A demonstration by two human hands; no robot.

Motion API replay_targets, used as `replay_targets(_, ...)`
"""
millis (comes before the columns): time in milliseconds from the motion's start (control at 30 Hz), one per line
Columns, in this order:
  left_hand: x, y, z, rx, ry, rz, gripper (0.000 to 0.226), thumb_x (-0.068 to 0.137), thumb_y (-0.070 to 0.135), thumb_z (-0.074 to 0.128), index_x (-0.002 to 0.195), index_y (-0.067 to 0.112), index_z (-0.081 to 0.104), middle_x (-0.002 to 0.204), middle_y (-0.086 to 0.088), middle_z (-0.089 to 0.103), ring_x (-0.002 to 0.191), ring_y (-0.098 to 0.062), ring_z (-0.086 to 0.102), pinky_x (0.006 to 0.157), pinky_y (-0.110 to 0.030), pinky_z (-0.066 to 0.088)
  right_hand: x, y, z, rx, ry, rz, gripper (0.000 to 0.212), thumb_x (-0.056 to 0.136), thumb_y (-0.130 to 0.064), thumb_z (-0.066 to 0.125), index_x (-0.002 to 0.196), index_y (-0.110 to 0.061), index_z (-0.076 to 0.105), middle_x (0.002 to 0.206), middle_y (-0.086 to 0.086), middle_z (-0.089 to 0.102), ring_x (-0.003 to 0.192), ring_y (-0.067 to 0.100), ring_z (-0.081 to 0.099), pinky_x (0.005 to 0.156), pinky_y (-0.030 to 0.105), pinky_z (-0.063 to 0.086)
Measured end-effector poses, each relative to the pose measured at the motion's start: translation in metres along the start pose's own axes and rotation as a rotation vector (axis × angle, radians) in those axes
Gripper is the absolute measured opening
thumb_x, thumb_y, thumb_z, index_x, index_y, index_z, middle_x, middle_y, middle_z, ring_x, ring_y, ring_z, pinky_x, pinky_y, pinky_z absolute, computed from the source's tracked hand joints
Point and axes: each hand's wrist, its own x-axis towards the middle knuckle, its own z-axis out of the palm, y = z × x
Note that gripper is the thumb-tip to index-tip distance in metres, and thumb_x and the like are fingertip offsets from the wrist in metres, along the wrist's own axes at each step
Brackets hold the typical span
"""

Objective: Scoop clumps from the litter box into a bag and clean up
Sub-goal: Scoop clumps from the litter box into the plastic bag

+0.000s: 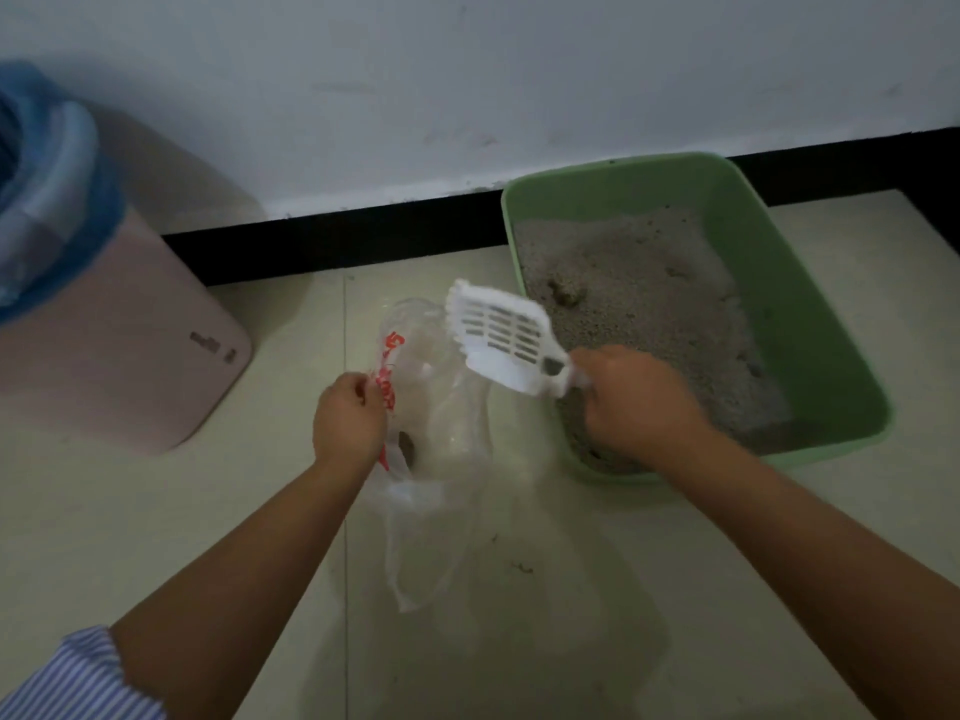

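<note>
So the green litter box (691, 304) is the anchor here, sitting against the wall and still holding a good layer of grey litter (639, 304), with at least one lumpy clump (566, 293) showing near its far-left corner. Way off to the left of the box there's a pink bin (130, 345) with a blue liner, cut off by the frame edge. Just left of the box's near corner hangs the clear plastic bag (441, 423) with red print, and the person's left hand (350, 423) pinches its rim to keep the mouth open. There's a dark bit inside the bag that looks like a clump already dropped in, but it's too murky to be sure. The right hand (634, 402) is wrapped around the handle of the white slotted scoop (506, 337), right over the box's near-left edge, with the scoop head tipped toward the bag's mouth. Looks like they're mid dump-and-return, and the scoop seems basically empty apart from a dark speck near the handle. Next move probably means swinging back into the box for that clump and sifting loose litter off first. The near-left corner of the box is hidden behind the right arm, and the whole shot is dim and a bit blurry.
</note>
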Motion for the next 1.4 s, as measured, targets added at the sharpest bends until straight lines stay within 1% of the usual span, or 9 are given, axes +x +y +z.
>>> replay_targets(133,-0.017,0.027,0.015,0.180,0.155,0.436,0.040,0.087,0.010,0.053,0.124,-0.006,0.051,0.127,-0.027,0.049,0.120,-0.041,0.043,0.104,-0.046,0.034,-0.006,0.056,-0.030,0.015,0.018,0.140,0.030,0.089,-0.011,0.045,0.061,-0.016,0.038,0.058,0.000,0.040,0.066,0.025,0.047,0.046,0.024,0.028)
replay_targets(233,-0.032,0.057,0.038,0.254,0.026,0.664,0.049,0.085,0.013,0.053,0.129,-0.008,0.047,0.135,-0.029,0.044,0.128,-0.042,0.040,0.110,-0.045,0.029,-0.013,0.091,-0.046,-0.148,-0.146,0.294,0.030,0.090,-0.017,0.049,0.061,-0.011,0.045,0.060,0.006,0.046,0.072,0.030,0.052,0.056,0.027,0.034)
replay_targets(367,-0.050,0.095,0.074,0.286,-0.235,0.494,0.060,0.099,0.024,0.034,0.148,0.001,0.009,0.157,-0.014,0.007,0.146,-0.024,0.005,0.119,-0.030,0.005,-0.022,0.107,-0.044,-0.268,-0.381,0.325,0.027,0.090,-0.017,0.048,0.067,-0.009,0.037,0.059,0.002,0.035,0.063,0.023,0.044,0.046,0.022,0.028)
replay_targets(633,-0.061,0.106,0.094,0.327,-0.280,0.335,0.064,0.097,0.011,0.030,0.148,0.003,-0.008,0.158,-0.012,-0.006,0.146,-0.024,-0.001,0.118,-0.033,0.006,-0.015,0.101,-0.023,-0.086,-0.466,0.316,0.038,0.095,-0.015,0.040,0.057,-0.013,0.040,0.058,0.002,0.040,0.051,0.012,0.039,0.051,0.025,0.035)
replay_targets(767,-0.060,0.106,0.096,0.347,-0.265,0.342,0.065,0.096,0.009,0.030,0.148,0.001,-0.008,0.158,-0.014,-0.005,0.146,-0.025,0.000,0.119,-0.034,0.008,0.000,0.085,-0.004,-0.143,-0.576,0.211,0.031,0.095,-0.005,0.036,0.122,-0.001,0.051,0.114,0.019,0.058,0.097,0.030,0.056,0.085,0.035,0.046)
replay_targets(833,-0.061,0.106,0.098,0.338,-0.257,0.333,0.066,0.095,0.006,0.030,0.148,0.001,-0.008,0.158,-0.014,-0.004,0.146,-0.025,0.001,0.119,-0.033,0.008,0.007,0.085,0.008,-0.119,-0.571,0.197,0.036,0.094,-0.003,0.036,0.128,-0.004,0.046,0.113,0.021,0.058,0.089,0.028,0.051,0.085,0.037,0.045)
replay_targets(967,-0.061,0.105,0.100,0.305,-0.242,0.327,0.067,0.094,0.003,0.030,0.148,0.003,-0.009,0.158,-0.011,-0.004,0.146,-0.023,0.001,0.120,-0.033,0.008,0.013,0.101,0.024,-0.031,-0.480,0.147,0.017,0.097,-0.014,0.037,0.092,-0.010,0.052,0.084,0.010,0.049,0.076,0.023,0.044,0.061,0.026,0.038)
replay_targets(1100,-0.061,0.105,0.101,0.283,-0.243,0.322,0.066,0.094,0.004,0.031,0.149,0.004,-0.007,0.158,-0.011,-0.002,0.146,-0.023,0.003,0.119,-0.034,0.011,0.018,0.113,0.023,0.088,-0.418,0.139,0.038,0.096,-0.020,0.044,0.059,-0.017,0.036,0.062,0.001,0.037,0.068,0.021,0.042,0.050,0.024,0.027)
replay_targets(1400,-0.061,0.106,0.101,0.268,-0.232,0.306,0.057,0.100,0.013,0.027,0.149,0.004,0.000,0.158,-0.011,0.004,0.145,-0.025,0.010,0.119,-0.035,0.014,0.022,0.127,0.035,0.276,-0.245,0.226,0.034,0.089,-0.032,0.056,0.062,-0.020,0.039,0.061,-0.004,0.039,0.073,0.021,0.046,0.049,0.023,0.028)
